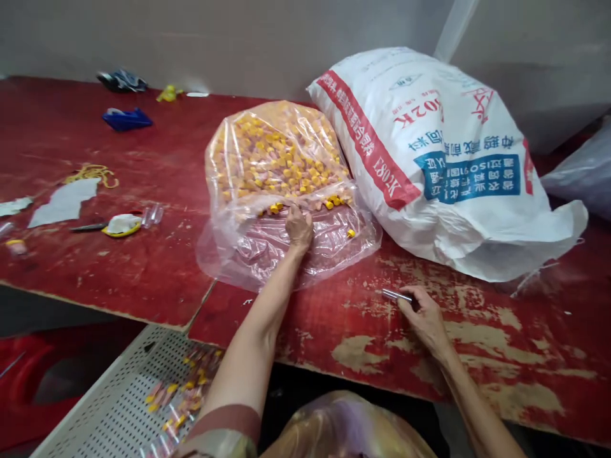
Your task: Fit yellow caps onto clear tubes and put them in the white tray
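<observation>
A clear plastic bag [281, 152] full of small yellow-capped pieces lies on the red table. My left hand [300, 229] is at the bag's opening, its fingers closed at the edge of the pieces; what they hold, if anything, is hidden. A few yellow-capped pieces lie near the bag's mouth, one of them [351, 233] apart from the others. To the right, above the table's front part, my right hand [420, 308] grips a thin metal tool [397, 295] with a dark end, pointing left.
A large white printed sack [429, 146] stands behind on the right. Scissors [121, 226], white paper [64, 202], yellow bands [93, 173] and a blue tape dispenser [126, 119] lie left. Below the table's edge, a perforated white basket [109, 394] holds yellow-capped pieces.
</observation>
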The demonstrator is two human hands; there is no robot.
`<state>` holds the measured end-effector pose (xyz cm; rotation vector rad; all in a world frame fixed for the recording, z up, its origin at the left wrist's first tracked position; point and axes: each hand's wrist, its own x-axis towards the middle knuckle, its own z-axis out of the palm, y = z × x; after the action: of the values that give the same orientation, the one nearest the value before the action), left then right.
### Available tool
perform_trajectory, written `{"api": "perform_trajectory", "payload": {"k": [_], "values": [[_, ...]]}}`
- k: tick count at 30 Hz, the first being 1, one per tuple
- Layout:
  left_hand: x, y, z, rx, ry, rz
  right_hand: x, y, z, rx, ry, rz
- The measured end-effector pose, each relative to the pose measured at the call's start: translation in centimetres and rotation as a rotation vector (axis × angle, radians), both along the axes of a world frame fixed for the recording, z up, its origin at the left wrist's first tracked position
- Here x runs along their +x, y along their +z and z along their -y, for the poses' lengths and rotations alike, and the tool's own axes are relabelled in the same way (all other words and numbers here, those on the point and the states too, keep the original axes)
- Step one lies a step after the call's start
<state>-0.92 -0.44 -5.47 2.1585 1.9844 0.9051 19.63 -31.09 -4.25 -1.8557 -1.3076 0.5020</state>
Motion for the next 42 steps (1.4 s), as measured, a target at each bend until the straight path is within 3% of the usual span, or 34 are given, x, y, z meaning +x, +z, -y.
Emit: {"api": "perform_trajectory", "payload": {"k": [4, 7, 16, 26, 31, 34, 37, 40, 42], "values": [[-0.1, 0.2, 1.4, -0.074, -0.050, -0.085, 0.0, -1.0, -0.1, 0.051, 0.176, 0.381], [1.0, 0.5, 0.9, -0.074, -0.107, -0.147, 0.2, -1.7, -0.1, 0.111, 0.228, 0.570], [5.0, 1.7, -3.0, -0.058, -0.190, -0.159, -1.1, -2.1, -0.6, 0.060, 0.167, 0.797], [1.4, 1.4, -1.8, -0.118, -0.277, -0.092, -0.7, -2.8, -0.2, 0.004, 0.238, 0.782], [4.3, 2.3, -1.7, -0.075, -0.324, -0.096, -1.0, -3.1, -0.3, 0.018, 0.173, 0.642], [5.8, 2.6, -2.1, -0.107, -0.336, -0.104, -1.1, -2.3, -0.4, -0.033, 0.104, 0.325], [5.6, 2.6, -1.9, -0.147, -0.314, -0.088, -0.9, -0.9, -0.5, -0.044, 0.074, -0.033], [4.2, 2.7, 0.3, -0.123, -0.254, 0.163, -0.3, 0.0, -0.8, 0.020, 0.093, -0.173], [3.1, 3.1, 3.6, -0.193, -0.304, 0.477, 0.0, 0.1, -1.0, 0.055, 0.101, -0.192]]}}
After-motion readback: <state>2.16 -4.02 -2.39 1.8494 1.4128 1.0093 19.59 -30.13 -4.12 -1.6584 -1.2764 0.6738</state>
